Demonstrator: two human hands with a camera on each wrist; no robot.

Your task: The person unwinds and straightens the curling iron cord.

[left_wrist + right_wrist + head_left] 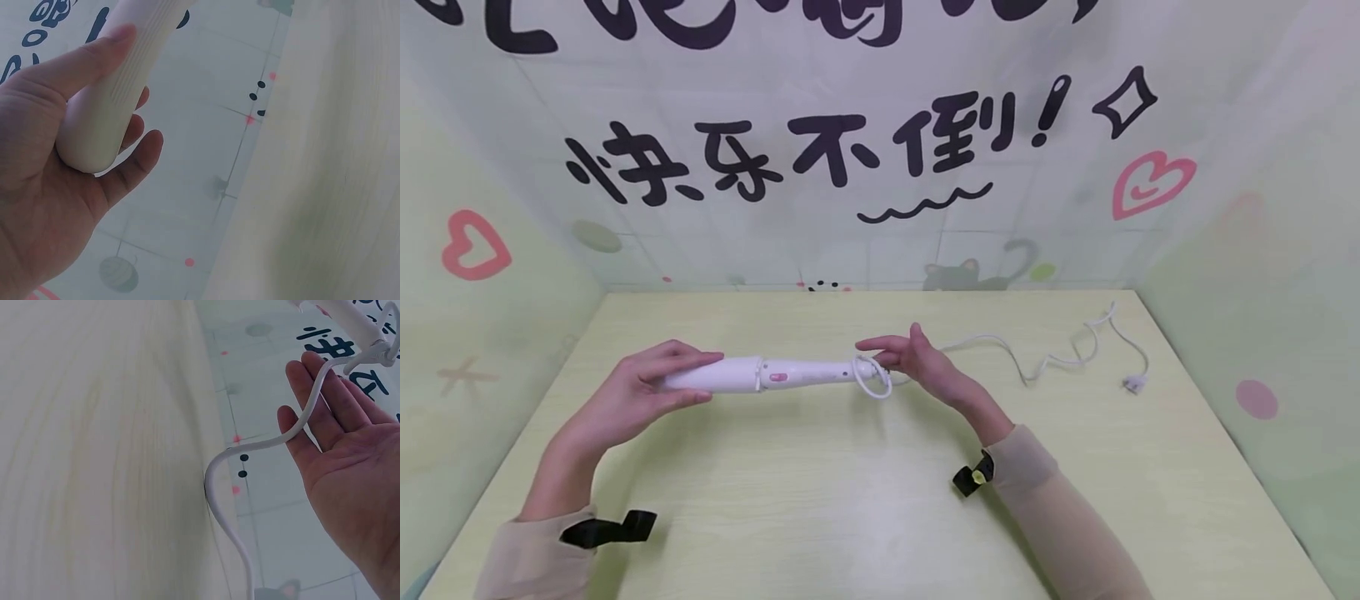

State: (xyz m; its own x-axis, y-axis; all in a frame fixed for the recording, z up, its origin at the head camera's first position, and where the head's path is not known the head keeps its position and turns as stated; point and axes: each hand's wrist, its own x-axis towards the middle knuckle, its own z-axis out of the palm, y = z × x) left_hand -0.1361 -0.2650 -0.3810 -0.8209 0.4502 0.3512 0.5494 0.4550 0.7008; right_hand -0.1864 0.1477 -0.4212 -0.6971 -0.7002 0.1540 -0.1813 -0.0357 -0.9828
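Curling wand [760, 375], white w/ a pink button, sits mid-frame above the table [865, 500]. Left hand [640, 392] wraps its fingers round the barrel end. Right hand [917, 358] is flat and relaxed, cord [1000, 343] across its fingers. Plug [1133, 383] lies center right, wall banner [820, 158] up top.

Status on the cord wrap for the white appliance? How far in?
Early. Done: one loop of the cord sits around the tail end of the white appliance. In hand: the left hand grips the barrel end above the table; the right hand, fingers straight, has the cord running across them. Left: most of the cord and the plug lie loose on the table at the right.
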